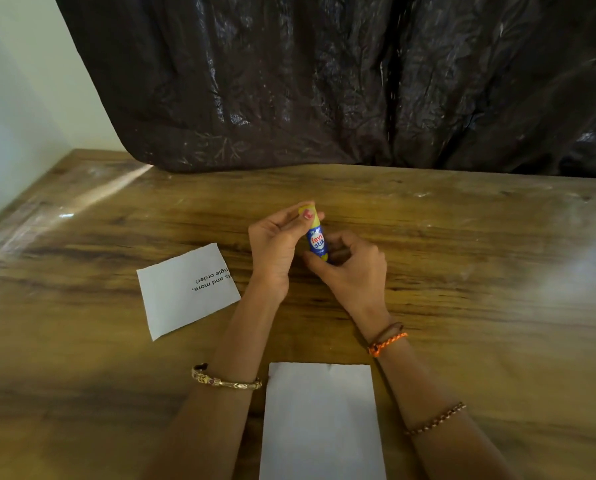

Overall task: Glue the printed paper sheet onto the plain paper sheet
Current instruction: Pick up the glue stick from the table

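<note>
A blue and yellow glue stick (317,240) is held upright above the middle of the table by both hands. My left hand (275,247) pinches its yellow cap end at the top. My right hand (353,268) grips its lower end. The printed paper sheet (182,289) lies flat to the left of my hands, with a few lines of black text near its right edge. The plain paper sheet (320,420) lies near the front edge, between my forearms.
The wooden table (462,237) has a glossy, streaked top. A dark crinkled plastic sheet (324,81) hangs along the back edge. A pale wall (19,98) stands at the left.
</note>
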